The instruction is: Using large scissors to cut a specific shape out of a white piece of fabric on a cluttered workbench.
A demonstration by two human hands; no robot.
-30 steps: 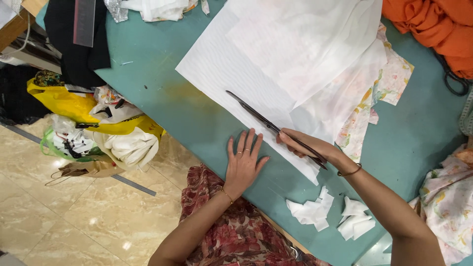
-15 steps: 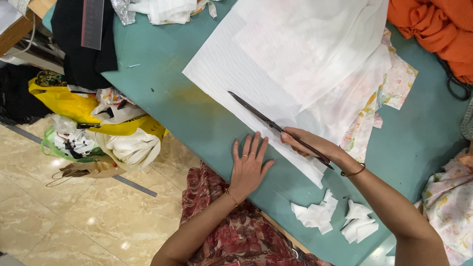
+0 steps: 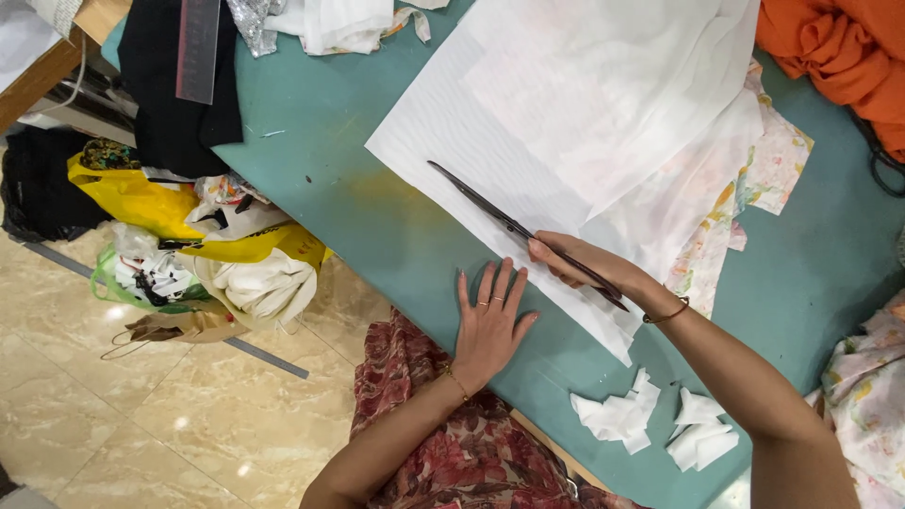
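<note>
Floor clutter: at the far left, under the table edge, there are a yellow bag (image 3: pixel 141 200), a pile of white cloth (image 3: pixel 269 287) and other bags on the tiled floor
Table: a teal cutting table (image 3: pixel 311 179); it carries a black cloth (image 3: pixel 170 104) at the upper left corner
Left hand: the left hand (image 3: pixel 488 320) lies open and flat on the teal surface, fingers spread, just beside the lower edge of the white fabric (image 3: pixel 490 141); it holds nothing
Scissors: long dark scissors (image 3: pixel 500 215) lie along the fabric, the blades point to the upper left and look nearly closed
Right hand: the right hand (image 3: pixel 589 269) is closed around the scissor handles, over the lower corner of the white fabric
Fabric: the white fabric is spread in layers across the middle of the table, a floral printed piece (image 3: pixel 754 179) shows from under it at the right
Scraps: small white cut pieces (image 3: pixel 622 415) lie near the table edge, below the right arm
Right side: an orange cloth (image 3: pixel 830 47) is at the upper right corner
Risk: the flat hand is not on the fabric, so the layers could slide and the cut may go crooked; the left fingers are also near the blades, a fast stroke could nick them
</note>
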